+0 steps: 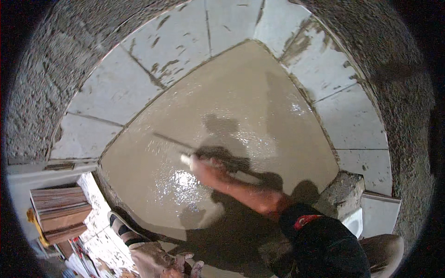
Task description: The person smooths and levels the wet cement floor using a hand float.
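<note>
My right hand (206, 167) is closed around the white handle of a long, thin-bladed finishing trowel (172, 140). The blade lies slantwise on wet, shiny grey-beige cement (232, 92) and is seen nearly edge-on; hand and shadow hide part of it. My right arm reaches in from the lower right in a dark sleeve. Low in the view, my left hand (183, 268) rests by my bent leg, its visible fingers apart and nothing seen in them. My sandalled foot (124, 230) stands at the cement's lower left edge.
White wall tiles (185, 41) smeared with cement border the wet floor, with rough grey wall (60, 60) above them. A stack of brown tiles (60, 211) sits at the left. A rough cement block (340, 192) and a white fixture (353, 223) stand at the right.
</note>
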### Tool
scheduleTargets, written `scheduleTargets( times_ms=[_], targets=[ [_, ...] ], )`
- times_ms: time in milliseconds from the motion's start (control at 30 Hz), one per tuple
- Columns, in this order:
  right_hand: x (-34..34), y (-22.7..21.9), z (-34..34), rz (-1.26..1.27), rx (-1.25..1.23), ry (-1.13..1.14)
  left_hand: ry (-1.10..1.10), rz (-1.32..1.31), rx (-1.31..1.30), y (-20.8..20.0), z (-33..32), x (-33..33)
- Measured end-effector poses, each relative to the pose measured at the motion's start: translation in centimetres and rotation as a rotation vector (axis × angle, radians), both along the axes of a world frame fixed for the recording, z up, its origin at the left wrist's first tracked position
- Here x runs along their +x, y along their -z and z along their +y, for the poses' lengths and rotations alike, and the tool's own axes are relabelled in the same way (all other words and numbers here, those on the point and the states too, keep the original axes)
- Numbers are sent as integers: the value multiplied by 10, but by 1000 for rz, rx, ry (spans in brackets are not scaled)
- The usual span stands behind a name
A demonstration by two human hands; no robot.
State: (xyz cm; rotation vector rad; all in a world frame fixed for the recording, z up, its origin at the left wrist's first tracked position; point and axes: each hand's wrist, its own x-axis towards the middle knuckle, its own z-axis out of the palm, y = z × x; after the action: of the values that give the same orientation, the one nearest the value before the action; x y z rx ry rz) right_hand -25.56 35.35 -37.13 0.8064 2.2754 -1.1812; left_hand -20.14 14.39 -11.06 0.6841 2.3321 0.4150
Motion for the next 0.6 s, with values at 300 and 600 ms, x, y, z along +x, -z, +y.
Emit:
scheduleTargets(
  times_ms=[300,600],
  targets=[
    [38,-36,50,-83,-187,550,250,369,-53,47,-29,18],
    [135,8,225,74,495,452,18,7,-53,55,4,12]
  ],
)
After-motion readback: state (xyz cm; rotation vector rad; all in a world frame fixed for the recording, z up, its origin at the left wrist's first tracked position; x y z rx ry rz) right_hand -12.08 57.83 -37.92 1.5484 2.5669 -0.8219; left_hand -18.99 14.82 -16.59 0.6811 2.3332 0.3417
